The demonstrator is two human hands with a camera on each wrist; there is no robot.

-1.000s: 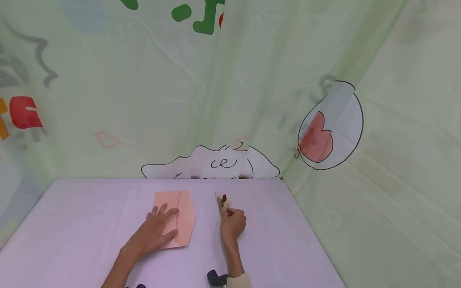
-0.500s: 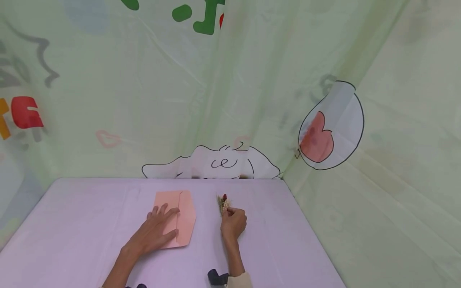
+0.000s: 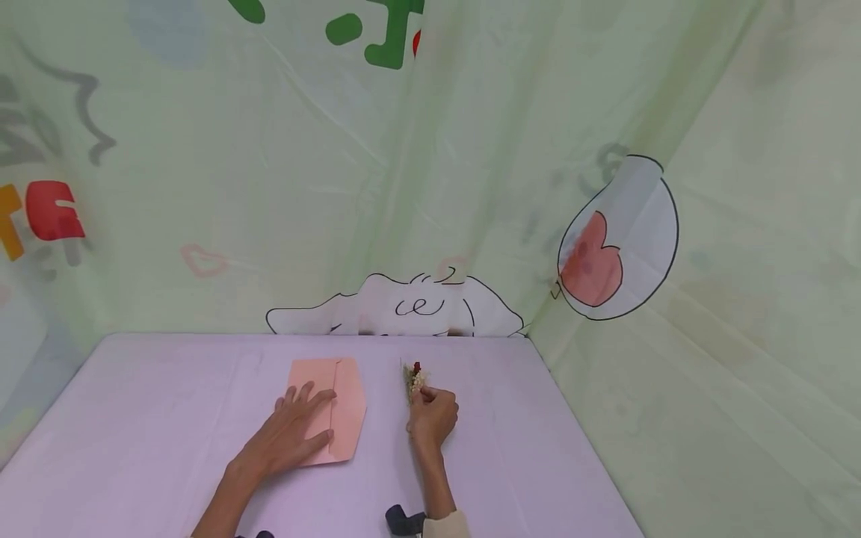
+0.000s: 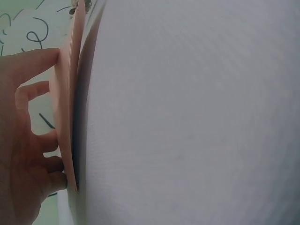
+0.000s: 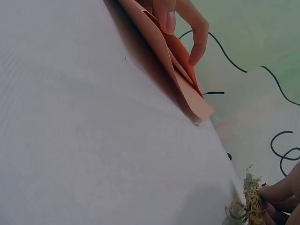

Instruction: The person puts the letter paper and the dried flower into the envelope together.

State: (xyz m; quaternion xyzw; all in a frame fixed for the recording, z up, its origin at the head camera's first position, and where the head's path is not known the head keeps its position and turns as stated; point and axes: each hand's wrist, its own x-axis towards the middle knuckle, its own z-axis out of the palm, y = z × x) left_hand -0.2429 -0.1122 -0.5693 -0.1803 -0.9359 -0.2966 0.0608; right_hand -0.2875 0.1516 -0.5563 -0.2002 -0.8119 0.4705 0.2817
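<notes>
A pink envelope (image 3: pixel 347 418) lies on the table with its flap folded out toward the right. My left hand (image 3: pixel 285 433) rests on it, fingers spread, thumb near the flap's crease. In the left wrist view the fingertips press on the envelope (image 4: pixel 65 103), seen nearly edge-on. To the right of it, my right hand (image 3: pixel 433 418) pinches a small dried flower bouquet (image 3: pixel 416 377) with a dark red bloom and pale sprigs. The right wrist view shows the bouquet's tied stems (image 5: pixel 253 199) between thumb and fingers, and the envelope's mouth slightly gaping.
A pale lilac cloth covers the table (image 3: pixel 511 448). Behind and to the right hang light green printed curtains (image 3: pixel 269 187). A black device part (image 3: pixel 405 521) sits by the right wrist, and another dark bit (image 3: pixel 265 534) shows at the bottom edge.
The right hand and the bouquet have shifted very slightly to the left. The left hand stays put on the envelope.
</notes>
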